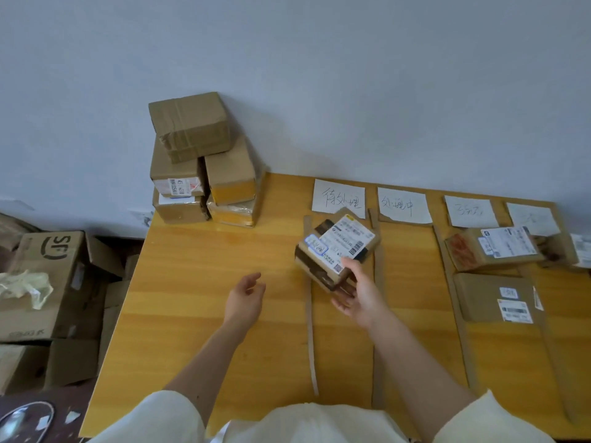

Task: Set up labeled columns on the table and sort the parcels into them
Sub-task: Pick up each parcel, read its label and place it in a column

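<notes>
My right hand [358,295] grips a small brown parcel [335,247] with a white shipping label, held just above the first column, below the leftmost paper label [339,198]. My left hand [244,297] hovers open over the bare yellow table [198,282], empty. Three more handwritten paper labels [403,205] [470,211] [532,219] lie along the far edge. Cardboard strips [310,330] [379,282] mark the columns. Two parcels [494,249] [499,297] lie in the third column. A stack of several unsorted parcels [198,161] stands at the far left corner against the wall.
Open cardboard boxes [48,282] sit on the floor left of the table, one with crumpled plastic on it. Another parcel [580,251] is partly cut off at the right edge. The grey wall runs right behind the table.
</notes>
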`<state>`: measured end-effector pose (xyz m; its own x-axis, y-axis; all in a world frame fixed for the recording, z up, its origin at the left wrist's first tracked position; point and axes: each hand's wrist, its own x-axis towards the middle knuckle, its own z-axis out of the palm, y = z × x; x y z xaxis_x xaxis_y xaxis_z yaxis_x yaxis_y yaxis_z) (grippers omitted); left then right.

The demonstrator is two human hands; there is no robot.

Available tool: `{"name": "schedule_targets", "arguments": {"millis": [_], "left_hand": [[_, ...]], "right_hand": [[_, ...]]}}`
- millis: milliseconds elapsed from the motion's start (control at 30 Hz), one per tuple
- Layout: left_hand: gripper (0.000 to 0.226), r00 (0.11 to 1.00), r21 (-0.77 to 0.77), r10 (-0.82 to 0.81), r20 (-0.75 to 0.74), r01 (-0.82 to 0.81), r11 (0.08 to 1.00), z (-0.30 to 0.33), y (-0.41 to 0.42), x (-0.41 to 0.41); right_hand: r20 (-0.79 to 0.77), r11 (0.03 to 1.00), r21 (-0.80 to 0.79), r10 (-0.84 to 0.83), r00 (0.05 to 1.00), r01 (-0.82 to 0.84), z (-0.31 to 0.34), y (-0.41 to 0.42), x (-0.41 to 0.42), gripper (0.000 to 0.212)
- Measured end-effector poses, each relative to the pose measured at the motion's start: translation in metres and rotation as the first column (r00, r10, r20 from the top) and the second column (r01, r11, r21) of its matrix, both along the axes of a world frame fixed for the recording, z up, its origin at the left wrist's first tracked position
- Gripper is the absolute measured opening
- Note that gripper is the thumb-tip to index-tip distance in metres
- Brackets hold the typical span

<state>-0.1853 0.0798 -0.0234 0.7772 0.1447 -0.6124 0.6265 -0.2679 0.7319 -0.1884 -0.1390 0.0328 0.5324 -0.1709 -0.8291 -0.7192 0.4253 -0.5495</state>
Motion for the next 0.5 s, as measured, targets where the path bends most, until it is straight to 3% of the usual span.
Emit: {"name": "schedule_targets", "arguments": {"millis": [100,200,367,500], "left_hand": [[0.036,0.999,0.120,-0.039,-0.006,0.040,0.992,-0.007,0.000,0.011],[0.037,0.999,0.196,-0.047,0.027,0.041,0.980,-0.010,0.001,0.021],[0.044,0.995,0.355,-0.097,-0.002,0.092,0.930,-0.012,0.005,0.029],[0.048,0.992,0.382,-0.116,-0.057,0.128,0.915,-0.016,0.008,0.030]], "right_hand": [[0.004,0.992,0.035,-0.123,0.992,0.123,0.003,-0.006,0.020,0.025],[-0.030,0.972,0.067,-0.223,0.974,0.224,0.002,-0.006,0.041,0.037],[-0.065,0.949,0.109,-0.289,0.955,0.295,-0.007,0.000,0.067,0.047],[-0.071,0.941,0.103,-0.316,0.946,0.322,-0.013,0.003,0.079,0.046]]}}
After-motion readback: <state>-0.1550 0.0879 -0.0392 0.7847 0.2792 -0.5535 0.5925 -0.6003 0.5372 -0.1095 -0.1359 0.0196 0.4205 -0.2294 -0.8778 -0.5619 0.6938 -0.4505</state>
